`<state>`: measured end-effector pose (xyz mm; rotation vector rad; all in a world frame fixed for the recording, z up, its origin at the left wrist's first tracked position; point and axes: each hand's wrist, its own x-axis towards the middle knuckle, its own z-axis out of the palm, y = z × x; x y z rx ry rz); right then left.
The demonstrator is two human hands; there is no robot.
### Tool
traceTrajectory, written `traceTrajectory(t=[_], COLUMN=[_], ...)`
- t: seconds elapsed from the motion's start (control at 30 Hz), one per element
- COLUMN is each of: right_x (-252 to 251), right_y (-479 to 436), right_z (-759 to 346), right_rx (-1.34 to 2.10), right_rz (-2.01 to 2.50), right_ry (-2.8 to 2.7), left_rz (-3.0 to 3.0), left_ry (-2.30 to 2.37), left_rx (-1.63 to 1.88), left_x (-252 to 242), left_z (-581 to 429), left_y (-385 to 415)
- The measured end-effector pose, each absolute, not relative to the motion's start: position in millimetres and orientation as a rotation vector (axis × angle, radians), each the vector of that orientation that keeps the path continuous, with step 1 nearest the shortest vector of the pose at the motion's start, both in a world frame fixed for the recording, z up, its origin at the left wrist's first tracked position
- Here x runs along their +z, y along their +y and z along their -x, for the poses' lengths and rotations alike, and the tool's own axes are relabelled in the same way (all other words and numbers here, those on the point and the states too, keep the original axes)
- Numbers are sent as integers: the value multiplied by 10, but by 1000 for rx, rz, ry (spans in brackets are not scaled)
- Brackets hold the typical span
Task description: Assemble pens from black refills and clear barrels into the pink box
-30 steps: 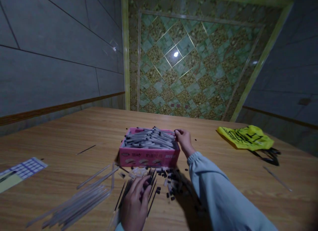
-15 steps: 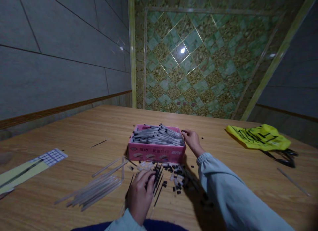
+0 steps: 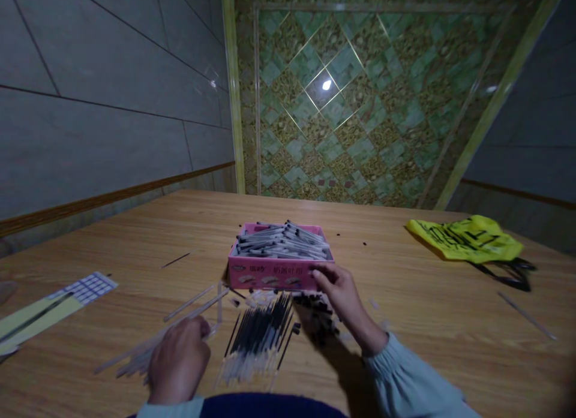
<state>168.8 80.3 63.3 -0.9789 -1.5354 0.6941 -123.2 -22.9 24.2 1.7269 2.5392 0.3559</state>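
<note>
My left hand, its fingers curled, is over a bundle of clear plastic tubes. What it holds, if anything, is hidden. My right hand hangs in front of the right end of a pink box, fingers stretched forward and nothing seen in them. Below it lies a heap of small black caps, partly in shadow. Many pen-like sticks with dark tips fill the box. Between my hands lies a row of thin black-and-clear refill-like sticks.
A yellow bag with black straps lies on the right of the wooden table, a thin stick in front of it. On the left are a yellow card with a blue grid and a thin dark stick. Tiled walls surround the table.
My left hand has moved left from the row of dark sticks to the clear tubes. My right hand has come from the box's right side to in front of it, over the caps.
</note>
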Motion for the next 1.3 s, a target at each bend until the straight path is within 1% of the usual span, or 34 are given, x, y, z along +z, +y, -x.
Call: traceTrajectory(t=[0.1,0.23,0.4,0.43,0.5,0.6,0.67,0.7,0.8,0.9,1.0,1.1,1.2,1.3], right_x=[536,357,158,140,125,124,121,118,96,55,27,91,258,420], right_y=[401,90,-10,-19,-40,-72,-80,-79,-60,-35,-26,-52,-108,-155], right_z=[-1573,-1536,-1549,-1543,-1516,-1458,-1426,-1417,-1414,-1444,-1496,-1558,-1603,-1623], right_rx=[819,769,659,634,581,473,384,350,277,196,226,317,390,537], right_rz=[959,1038,1114,1120,1089,975,916,898,872,835,691,567,637,654], right_ry=[-1721,-1906,-2160,-2210,-2311,-2470,-2549,-2577,-2645,-2710,-2638,-2284,-1843,-1592], left_rz=[-1697,-1667,-1698,-1751,-1856,-1816,-1618,-1475,-1069,-722,-458,-317,-253,-214], left_ry=[2523,2489,2435,2411,2311,1986,1777,1688,1338,1110,1035,996,929,900], left_rx=[312,290,325,382,623,1214,1462,1538,1591,1606,1628,1663,1662,1611], left_x=[219,178,106,113,164,297,367,383,349,237,123,55,50,87], left_z=[1254,1213,1176,1154,1069,829,624,525,294,209,238,297,312,270], left_y=[-237,-227,-189,-168,-111,-33,-15,-16,-41,-42,4,55,67,43])
